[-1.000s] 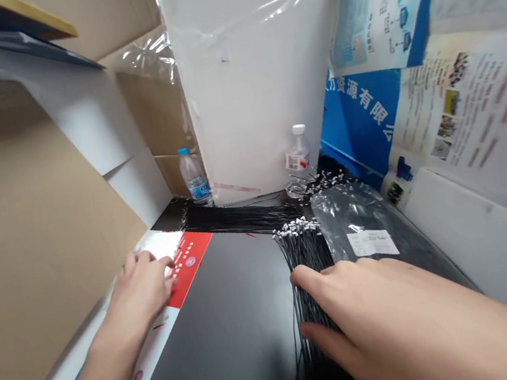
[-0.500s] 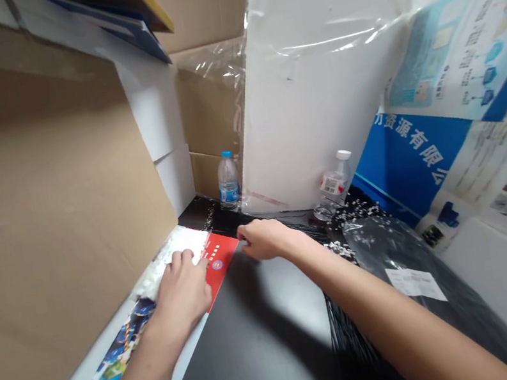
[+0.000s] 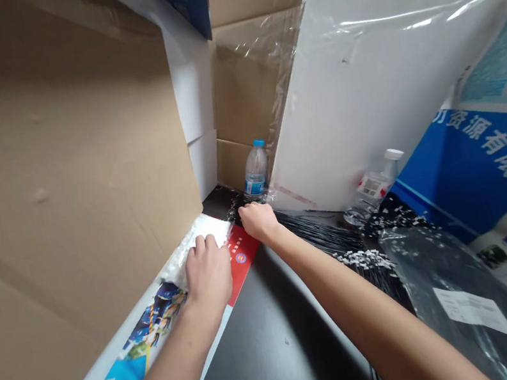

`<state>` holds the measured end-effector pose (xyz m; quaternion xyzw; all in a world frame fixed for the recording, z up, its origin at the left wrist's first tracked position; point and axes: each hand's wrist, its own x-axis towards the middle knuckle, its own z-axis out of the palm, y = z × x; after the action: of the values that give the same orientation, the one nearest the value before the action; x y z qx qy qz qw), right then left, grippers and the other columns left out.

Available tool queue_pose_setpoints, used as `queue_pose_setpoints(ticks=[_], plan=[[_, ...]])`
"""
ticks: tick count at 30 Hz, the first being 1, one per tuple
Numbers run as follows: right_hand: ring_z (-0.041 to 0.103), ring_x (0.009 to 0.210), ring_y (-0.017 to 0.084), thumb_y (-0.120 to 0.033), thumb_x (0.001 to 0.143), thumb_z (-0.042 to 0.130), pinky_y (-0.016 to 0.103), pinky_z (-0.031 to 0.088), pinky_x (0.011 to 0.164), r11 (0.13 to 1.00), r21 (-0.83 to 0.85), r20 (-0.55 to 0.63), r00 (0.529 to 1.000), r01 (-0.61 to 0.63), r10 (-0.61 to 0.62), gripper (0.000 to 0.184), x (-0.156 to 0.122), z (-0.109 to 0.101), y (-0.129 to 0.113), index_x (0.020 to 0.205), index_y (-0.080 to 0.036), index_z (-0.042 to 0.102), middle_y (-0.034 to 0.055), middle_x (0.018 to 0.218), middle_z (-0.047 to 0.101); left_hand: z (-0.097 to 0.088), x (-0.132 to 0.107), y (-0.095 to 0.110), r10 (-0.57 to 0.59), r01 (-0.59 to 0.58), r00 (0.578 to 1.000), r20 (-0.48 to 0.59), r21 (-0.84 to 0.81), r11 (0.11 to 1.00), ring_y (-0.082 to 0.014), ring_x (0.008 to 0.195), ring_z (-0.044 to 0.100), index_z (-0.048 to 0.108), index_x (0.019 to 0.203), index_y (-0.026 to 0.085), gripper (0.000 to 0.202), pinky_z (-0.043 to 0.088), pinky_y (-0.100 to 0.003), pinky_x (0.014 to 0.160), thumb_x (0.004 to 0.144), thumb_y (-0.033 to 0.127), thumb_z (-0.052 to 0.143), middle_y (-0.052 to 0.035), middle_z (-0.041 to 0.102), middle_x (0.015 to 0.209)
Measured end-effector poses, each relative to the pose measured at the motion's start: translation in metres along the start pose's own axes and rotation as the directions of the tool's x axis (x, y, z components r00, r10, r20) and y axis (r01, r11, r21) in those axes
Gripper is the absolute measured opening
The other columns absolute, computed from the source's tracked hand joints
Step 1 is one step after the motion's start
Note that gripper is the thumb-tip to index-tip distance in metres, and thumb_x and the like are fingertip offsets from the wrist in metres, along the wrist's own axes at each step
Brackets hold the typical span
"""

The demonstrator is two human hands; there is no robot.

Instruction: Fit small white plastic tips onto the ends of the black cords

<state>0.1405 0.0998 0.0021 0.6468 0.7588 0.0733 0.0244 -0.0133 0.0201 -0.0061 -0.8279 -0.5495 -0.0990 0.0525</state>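
My left hand [image 3: 208, 267] rests with bent fingers over a crinkled white plastic bag [image 3: 182, 257] and the red end of a printed sheet [image 3: 240, 247]. Whatever sits under its fingertips is hidden. Ahead and to the right, my right hand [image 3: 258, 220] is closed, knuckles up, at the far edge of the red part. What its fingers grip cannot be made out. Just behind it stands a clear bottle with a blue cap [image 3: 255, 169]. A bundle of thin black strands [image 3: 321, 230] lies right of that hand, and white tips [image 3: 367, 258] show on nearby strands.
A large cardboard panel [image 3: 68, 156] walls the left side. White board [image 3: 336, 105] wrapped in clear film leans at the back. A white-capped bottle [image 3: 373, 189] tilts at right, near a clear plastic bag with a white label [image 3: 472, 309]. Dark tabletop [image 3: 257, 358] lies below my arms.
The view has swung left, so the scene sits further right. My right hand has moved slightly forward and left, nearer the blue-capped bottle. My left hand stays over the bag and sheet.
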Motion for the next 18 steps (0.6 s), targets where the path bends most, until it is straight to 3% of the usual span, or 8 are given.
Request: queue_pose_setpoints(ticks=[5, 8, 12, 14, 18], plan=[[0.060, 0.108, 0.024, -0.024, 0.102, 0.030, 0.031, 0.048, 0.079, 0.995, 0.075, -0.149, 0.986, -0.060, 0.071, 0.031, -0.015, -0.018, 0.004, 0.117, -0.016, 0.056, 0.0151, 0.116, 0.067, -0.001, -0.002, -0.003, -0.003, 0.003, 1.000, 0.020, -0.036, 0.999, -0.0339, 0.101, 0.055, 0.073, 0.094, 0.014, 0.030, 0.047, -0.041, 0.080, 0.085, 0.007, 0.046, -0.0169, 0.065, 0.102], [0.063, 0.099, 0.022, -0.027, 0.103, 0.025, 0.032, 0.048, 0.078, 0.974, 0.198, -0.292, 0.941, -0.113, 0.169, 0.031, -0.019, -0.038, 0.012, 0.121, -0.017, 0.049, 0.0125, 0.113, 0.067, -0.003, -0.004, -0.005, 0.015, -0.014, 1.000, 0.024, -0.027, 1.000, -0.0337, 0.102, 0.055, 0.073, 0.098, 0.016, 0.034, 0.048, -0.041, 0.081, 0.082, 0.003, 0.045, -0.0158, 0.065, 0.104], [0.064, 0.088, 0.016, -0.024, 0.099, 0.032, 0.029, 0.049, 0.079, 0.880, 0.466, -0.595, 0.769, 0.093, 0.234, 0.023, -0.029, -0.078, 0.026, 0.112, -0.018, 0.050, 0.0079, 0.101, 0.069, -0.005, -0.006, -0.010, 0.022, -0.021, 1.000, 0.016, -0.056, 0.998, -0.0336, 0.103, 0.054, 0.073, 0.102, 0.016, 0.039, 0.048, -0.039, 0.079, 0.082, 0.003, 0.042, -0.0162, 0.065, 0.105], [0.064, 0.087, 0.015, -0.023, 0.099, 0.032, 0.030, 0.051, 0.079, 0.872, 0.455, -0.699, 0.678, 0.180, 0.225, 0.023, -0.043, -0.105, 0.031, 0.113, -0.020, 0.050, 0.0070, 0.100, 0.068, -0.005, -0.007, -0.013, 0.002, -0.001, 1.000, 0.012, -0.083, 0.997, -0.0327, 0.102, 0.054, 0.073, 0.107, 0.017, 0.042, 0.047, -0.037, 0.076, 0.084, 0.004, 0.040, -0.0155, 0.065, 0.104], [0.064, 0.092, 0.017, -0.021, 0.098, 0.034, 0.034, 0.053, 0.080, 0.946, 0.263, -0.855, 0.500, 0.190, 0.137, 0.024, -0.097, -0.163, 0.031, 0.113, -0.024, 0.054, 0.0053, 0.101, 0.065, -0.003, -0.007, -0.010, -0.010, 0.011, 1.000, 0.024, -0.062, 0.998, -0.0304, 0.099, 0.055, 0.074, 0.102, 0.020, 0.041, 0.047, -0.037, 0.077, 0.085, 0.006, 0.040, -0.0142, 0.066, 0.105]])
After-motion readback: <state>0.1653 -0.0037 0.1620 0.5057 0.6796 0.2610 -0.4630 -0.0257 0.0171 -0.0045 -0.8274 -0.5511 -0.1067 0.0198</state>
